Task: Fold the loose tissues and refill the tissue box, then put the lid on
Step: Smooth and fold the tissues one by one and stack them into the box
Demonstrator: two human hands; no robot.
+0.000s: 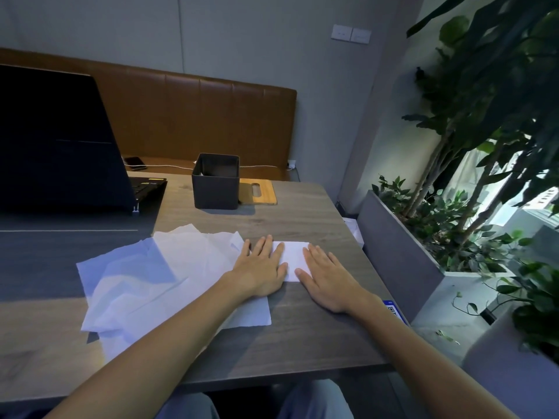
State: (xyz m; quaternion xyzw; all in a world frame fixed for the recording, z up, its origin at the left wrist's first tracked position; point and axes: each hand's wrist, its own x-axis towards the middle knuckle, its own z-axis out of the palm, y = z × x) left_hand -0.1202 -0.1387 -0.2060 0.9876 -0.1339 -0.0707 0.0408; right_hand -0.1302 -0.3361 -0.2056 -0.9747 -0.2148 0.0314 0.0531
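My left hand (260, 267) and right hand (325, 276) flatten the folded tissue (292, 255), fingers (267, 246) straight. Even pressure should sharpen its crease.

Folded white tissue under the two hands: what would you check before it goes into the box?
1. Small folded white tissue pressed flat by left hand and right hand: ok.
2. Dark square tissue box open on top: ok.
3. Room inside the box: cannot tell, interior dark.
4. Slotted bamboo lid lying off the box, beside it: ok.
5. All tissues folded: not ok, crumpled loose white tissues lie left of it.
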